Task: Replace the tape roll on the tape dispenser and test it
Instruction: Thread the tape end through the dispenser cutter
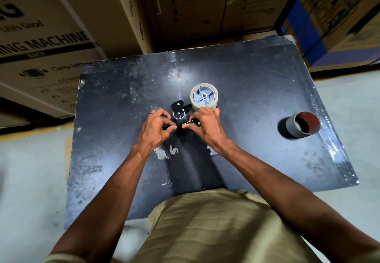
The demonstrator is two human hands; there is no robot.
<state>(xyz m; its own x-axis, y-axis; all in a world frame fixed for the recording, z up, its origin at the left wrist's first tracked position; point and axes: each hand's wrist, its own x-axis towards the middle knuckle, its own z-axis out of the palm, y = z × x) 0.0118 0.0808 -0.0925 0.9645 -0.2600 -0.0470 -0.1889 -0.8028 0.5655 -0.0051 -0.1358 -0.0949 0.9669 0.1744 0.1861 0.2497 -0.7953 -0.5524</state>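
- Tape dispenser (181, 111) lying mid-table (246, 90), fresh tape roll (204, 97) seated on its grey hub.
- Left hand (155, 127) fingers pinched shut on a black dispenser part.
- Right hand (205, 126) fingertips closed on small metal fitting beside roll.
- Empty tape core (304, 125) upright, well apart at right.
- Cardboard boxes (61, 26) behind table.

The table (246, 90) under my hands was a dark, glossy board, scuffed and scratched, with pale chipped patches. The tape roll (195, 103) looked smooth and beige, slightly shiny, on a grey matt plastic hub (203, 96) with a bright metal bolt at its centre. The empty core (296, 128) seemed dull grey cardboard. Brown matt cardboard boxes (61, 26) stood behind. My shirt (216, 232) was ribbed cloth.
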